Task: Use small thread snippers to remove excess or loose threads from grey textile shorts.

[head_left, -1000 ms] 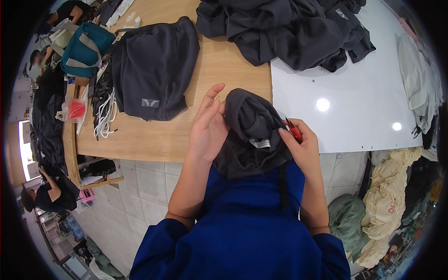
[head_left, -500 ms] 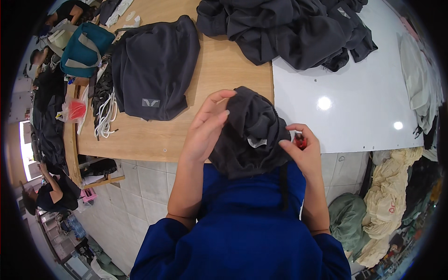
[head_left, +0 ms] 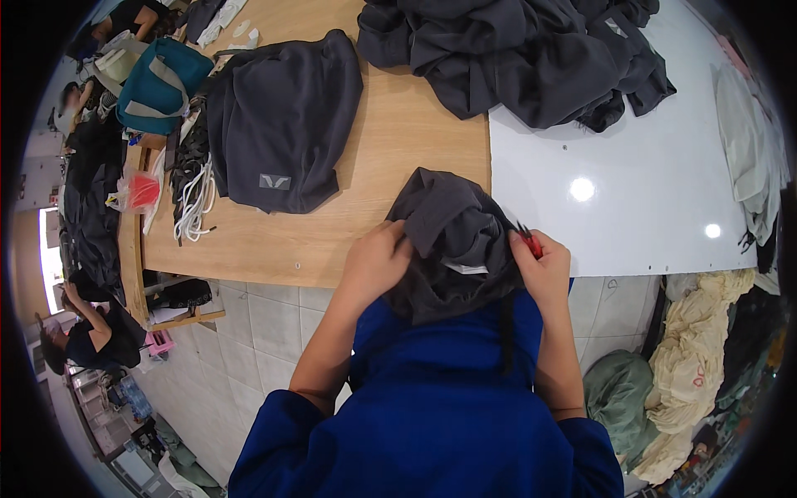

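Garment (head_left: 423,295), dark grey, bunched at the bench (head_left: 320,245) edge; left hand (head_left: 378,261), fingers closed on its fold; right hand (head_left: 545,270) grips red snips (head_left: 535,246) beside it; best angle the blades (head_left: 522,229) away from cloth.

left hand (head_left: 378,264) curled, back upward | right hand (head_left: 543,264) pinching | forearms (head_left: 331,350) stretched forward
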Action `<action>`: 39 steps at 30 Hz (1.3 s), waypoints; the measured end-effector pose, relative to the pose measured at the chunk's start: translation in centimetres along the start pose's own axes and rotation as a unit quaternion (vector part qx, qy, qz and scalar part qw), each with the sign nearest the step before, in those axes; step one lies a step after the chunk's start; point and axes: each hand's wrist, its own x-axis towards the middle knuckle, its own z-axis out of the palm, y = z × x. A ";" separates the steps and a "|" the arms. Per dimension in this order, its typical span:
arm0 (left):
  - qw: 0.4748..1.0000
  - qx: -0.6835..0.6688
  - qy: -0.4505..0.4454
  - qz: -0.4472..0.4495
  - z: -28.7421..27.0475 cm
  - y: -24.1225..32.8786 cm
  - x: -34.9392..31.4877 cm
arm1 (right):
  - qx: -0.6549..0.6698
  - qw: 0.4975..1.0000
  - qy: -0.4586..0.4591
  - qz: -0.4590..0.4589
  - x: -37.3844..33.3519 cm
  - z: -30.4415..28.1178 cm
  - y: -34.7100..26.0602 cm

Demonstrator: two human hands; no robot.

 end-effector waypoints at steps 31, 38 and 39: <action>0.401 -0.897 -0.125 0.140 -8.2 1.3 3.4 | 0.693 0.656 -0.259 -0.146 4.5 -8.1 -3.8; 0.304 -0.929 -0.125 0.170 -7.6 2.1 2.6 | 0.783 0.588 -0.180 -0.090 4.1 -6.1 -3.0; 0.319 -0.924 -0.120 0.173 -7.2 2.9 2.8 | 0.767 0.616 -0.171 -0.054 4.4 -5.8 -2.3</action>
